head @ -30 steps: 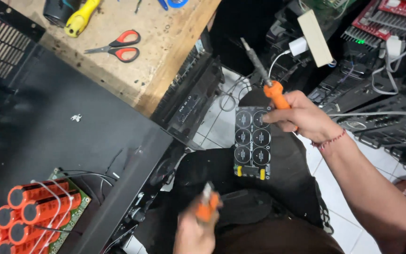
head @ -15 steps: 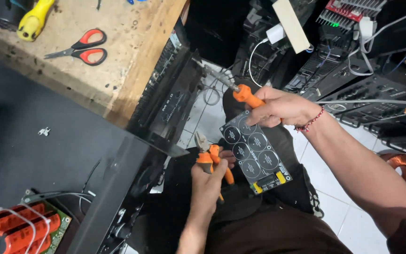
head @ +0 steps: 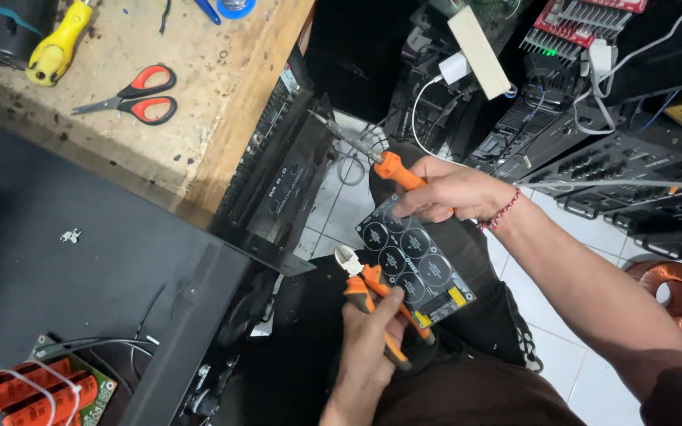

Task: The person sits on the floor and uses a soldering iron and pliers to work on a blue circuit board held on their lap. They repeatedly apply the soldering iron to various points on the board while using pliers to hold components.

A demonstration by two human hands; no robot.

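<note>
Since the earlier frame the left hand (head: 369,347) has come up from the lap with the orange-handled side cutters (head: 372,304), bringing their steel tips to the left edge of the dark rectangular circuit board with six round black capacitors (head: 414,264); the board itself has tilted and shifted a little to the right.

The left hand is closed around the cutters' two handles, thumb on top, with the tips touching or just beside the board's near-left edge; I cannot tell whether they bite on anything. The right hand (head: 453,192) is curled shut on the orange-handled soldering iron (head: 365,150), whose metal shaft points far and left, away from the board. The same hand's lower fingers rest on the far edge of the board and seem to steady it. The board lies tilted above the person's dark-clothed lap, its yellow component at the near-right corner.

To the far left, red-handled scissors (head: 128,96) and a yellow-handled screwdriver (head: 55,49) lie on the worn wooden counter (head: 222,95). A black amplifier chassis (head: 274,185) leans against the counter's edge. A copper wire coil (head: 676,292) sits on the tiled floor at the right.
</note>
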